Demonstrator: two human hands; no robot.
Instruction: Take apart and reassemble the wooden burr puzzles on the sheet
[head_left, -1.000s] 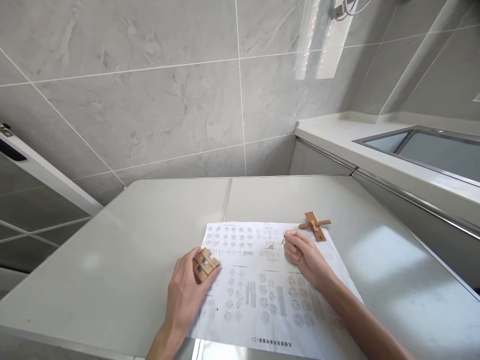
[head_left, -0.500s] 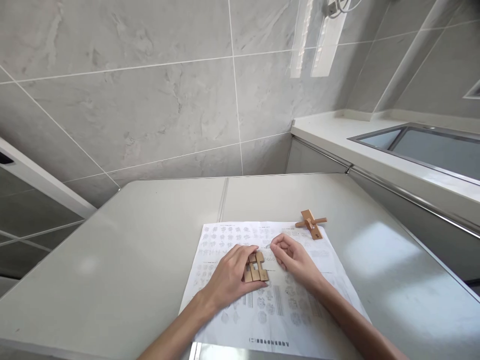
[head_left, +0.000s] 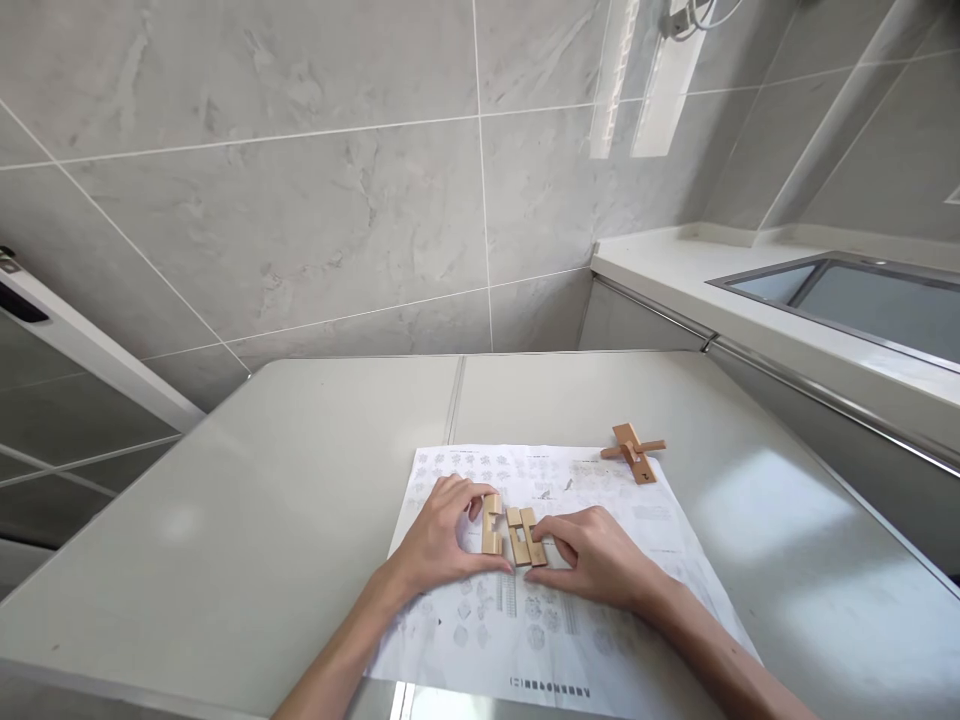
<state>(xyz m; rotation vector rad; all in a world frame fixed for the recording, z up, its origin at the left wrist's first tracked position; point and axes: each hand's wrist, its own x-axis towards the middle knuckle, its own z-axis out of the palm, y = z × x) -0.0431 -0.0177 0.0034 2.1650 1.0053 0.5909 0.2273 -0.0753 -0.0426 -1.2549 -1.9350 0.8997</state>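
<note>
My left hand (head_left: pixel 448 530) grips a notched wooden puzzle piece (head_left: pixel 491 525) between thumb and fingers, over the printed sheet (head_left: pixel 547 660). Just to its right, a small gap away, two more notched wooden pieces (head_left: pixel 526 538) lie side by side. My right hand (head_left: pixel 589 550) has its thumb and index finger closed around the rightmost of these. At the sheet's top right corner rests a wooden cross-shaped assembly (head_left: pixel 634 453) of interlocked pieces, with a dark mark on its flat piece.
The sheet of printed diagrams lies on a pale table (head_left: pixel 315 480) with a seam across it. At right stands a white counter (head_left: pixel 652 260) with a sink (head_left: pixel 862 300). A grey tiled wall (head_left: pixel 300 200) rises behind.
My left hand has drawn one piece leftward, away from the other two. My right hand has come down from above the sheet and taken hold of the right piece.
</note>
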